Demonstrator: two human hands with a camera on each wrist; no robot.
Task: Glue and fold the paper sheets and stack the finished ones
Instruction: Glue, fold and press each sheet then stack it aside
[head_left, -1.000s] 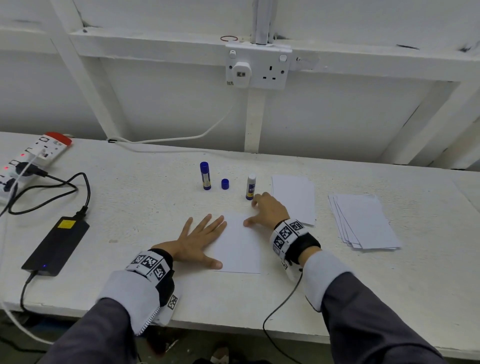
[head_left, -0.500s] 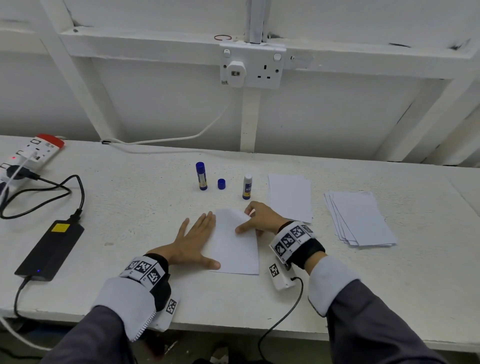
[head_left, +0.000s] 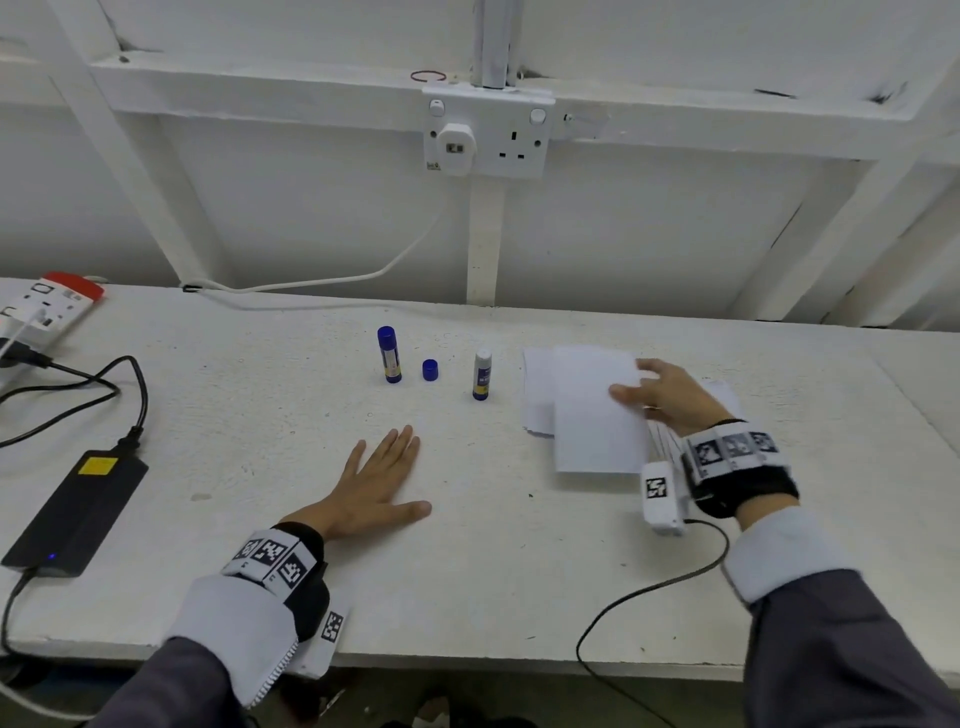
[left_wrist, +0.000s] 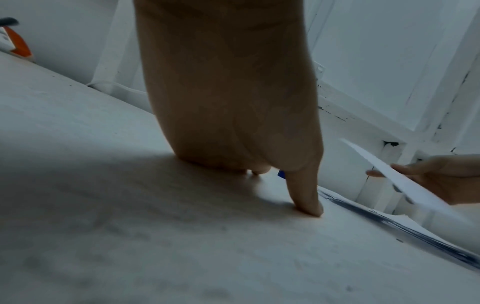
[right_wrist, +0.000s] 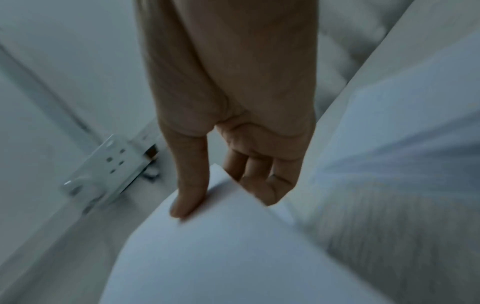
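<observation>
- One folded sheet (head_left: 597, 410) is pinched along its right edge by the right hand (head_left: 667, 397), thumb on top and fingers beneath, held above the finished stack (head_left: 537, 395) at about 2 o'clock on the worktop (head_left: 260, 415).
- It looks feather-light and floppy; the free end sags in the right wrist view, so it probably needs an edge grip and a flat, gentle lay-down.
- Fresh glue inside may still slide, so pressing along the fold seems wiser than dragging.
- The left hand (head_left: 376, 486) lies flat on the worktop, fingers spread, holding nothing.
- Unfolded sheets (head_left: 727, 392) sit partly hidden behind the right hand.
- An uncapped glue stick (head_left: 482, 375) stands at 12 o'clock, its cap (head_left: 430, 370) beside it.
</observation>
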